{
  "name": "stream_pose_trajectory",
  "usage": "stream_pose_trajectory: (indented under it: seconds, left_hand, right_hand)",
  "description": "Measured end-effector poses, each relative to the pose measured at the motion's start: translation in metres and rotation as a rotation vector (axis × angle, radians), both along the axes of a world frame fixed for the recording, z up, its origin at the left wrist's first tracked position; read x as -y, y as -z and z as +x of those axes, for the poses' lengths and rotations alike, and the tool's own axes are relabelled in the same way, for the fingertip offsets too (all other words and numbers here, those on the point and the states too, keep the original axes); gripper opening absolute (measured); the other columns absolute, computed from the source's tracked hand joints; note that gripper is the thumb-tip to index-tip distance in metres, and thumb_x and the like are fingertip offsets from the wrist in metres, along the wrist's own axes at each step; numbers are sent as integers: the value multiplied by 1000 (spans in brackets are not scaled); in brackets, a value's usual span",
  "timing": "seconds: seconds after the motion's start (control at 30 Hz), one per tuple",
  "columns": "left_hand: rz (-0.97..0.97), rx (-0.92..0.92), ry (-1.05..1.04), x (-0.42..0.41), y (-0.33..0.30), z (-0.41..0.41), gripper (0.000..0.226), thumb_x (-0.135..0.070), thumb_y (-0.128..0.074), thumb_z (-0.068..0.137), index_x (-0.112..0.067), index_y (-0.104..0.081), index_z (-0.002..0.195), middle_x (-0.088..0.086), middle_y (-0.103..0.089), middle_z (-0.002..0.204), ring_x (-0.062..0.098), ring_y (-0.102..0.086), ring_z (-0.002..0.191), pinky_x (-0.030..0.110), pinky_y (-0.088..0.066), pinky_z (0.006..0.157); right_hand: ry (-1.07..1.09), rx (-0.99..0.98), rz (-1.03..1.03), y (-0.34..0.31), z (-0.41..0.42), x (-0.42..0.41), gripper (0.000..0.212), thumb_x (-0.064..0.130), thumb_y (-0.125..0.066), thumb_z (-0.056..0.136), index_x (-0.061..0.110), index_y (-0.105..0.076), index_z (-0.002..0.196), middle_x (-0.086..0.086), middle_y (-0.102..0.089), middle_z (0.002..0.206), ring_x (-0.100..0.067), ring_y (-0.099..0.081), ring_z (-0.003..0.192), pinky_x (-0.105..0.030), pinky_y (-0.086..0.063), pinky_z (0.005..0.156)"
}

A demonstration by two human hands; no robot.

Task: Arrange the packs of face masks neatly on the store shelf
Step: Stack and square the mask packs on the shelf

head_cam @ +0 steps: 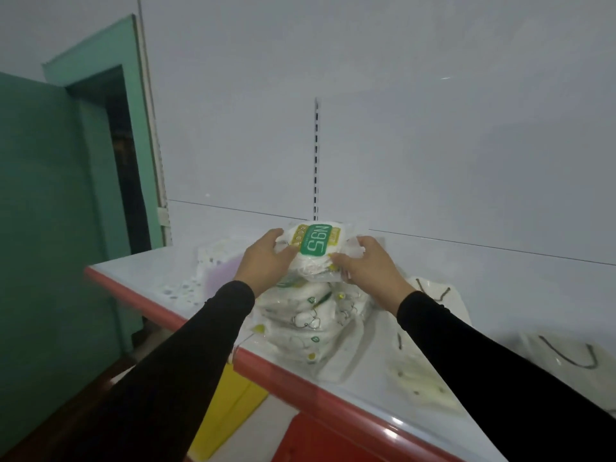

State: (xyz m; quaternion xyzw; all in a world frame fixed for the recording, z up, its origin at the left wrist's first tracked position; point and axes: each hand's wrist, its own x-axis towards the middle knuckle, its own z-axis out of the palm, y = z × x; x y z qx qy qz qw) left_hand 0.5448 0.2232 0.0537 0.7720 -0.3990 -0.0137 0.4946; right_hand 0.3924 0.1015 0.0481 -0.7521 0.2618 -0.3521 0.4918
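Both hands holding an N95 mask pack over a heap of packs on the store shelf

The N95 mask pack sits between the left hand and right hand, fingers curled and pinching its side edges, just above the heap of mask packs on the white shelf (red-trimmed at the front). It looks light, soft and crinkly, its plastic film probably slippery; gripping the sealed edges from both sides seems safest.
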Motion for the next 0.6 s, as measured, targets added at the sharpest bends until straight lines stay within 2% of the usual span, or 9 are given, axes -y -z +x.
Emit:
stream_pose_trajectory:
  seconds: [0.1,0.17,0.27,0.33,0.4,0.5,0.6]
  left_hand:
    - [148,33,93,4,6,14,52,-39,-51,99,-20,-42,147,6,-47,146,21,-46,132,31,-37,106]
    - [174,45,153,2,10,21,51,-40,-48,99,-20,-43,146,6,-49,145,20,-47,130,31,-38,105]
    - [180,84,187,-5,12,27,51,-40,-47,100,-20,-43,146,5,-46,148,20,-45,132,29,-40,99]
    - [173,142,190,-10,11,26,51,-39,-47,100,-19,-42,147,6,-45,149,21,-44,134,28,-36,101]
    - [148,224,194,-13,7,21,51,-40,-48,99,-19,-43,146,6,-46,148,21,-43,135,28,-34,104]
    - [84,338,243,-14,1,1,52,-41,-49,99,-18,-44,145,6,-48,146,21,-42,135,30,-32,107]
    - [-8,447,319,-9,1,-25,54,-45,-50,97,-18,-46,144,3,-49,146,20,-42,134,30,-30,109]
  right_hand:
    - [75,-72,3,6,7,-6,37,27,-70,88,22,-44,114,7,-61,97,-23,-69,95,-43,-58,88]
    - [136,-82,-36,9,9,-7,41,32,-69,88,22,-45,119,13,-58,96,-23,-68,97,-45,-56,91]
    - [230,-107,-88,9,6,-16,64,42,-66,87,13,-41,138,4,-59,114,-24,-64,106,-44,-52,97]
    - [294,-145,-154,7,0,-21,66,45,-64,89,12,-40,141,-8,-55,131,-26,-59,115,-40,-47,102]
    - [362,-183,-279,2,-13,-26,63,45,-61,91,13,-42,142,-10,-52,135,-25,-56,118,-34,-44,100]
    - [430,-192,-469,-1,-43,-31,57,47,-59,92,16,-45,139,-5,-50,133,-17,-56,110,-30,-45,95]
    - [478,-191,-549,3,-86,-35,54,45,-60,93,18,-48,137,-1,-50,133,-11,-54,109,-33,-47,98]
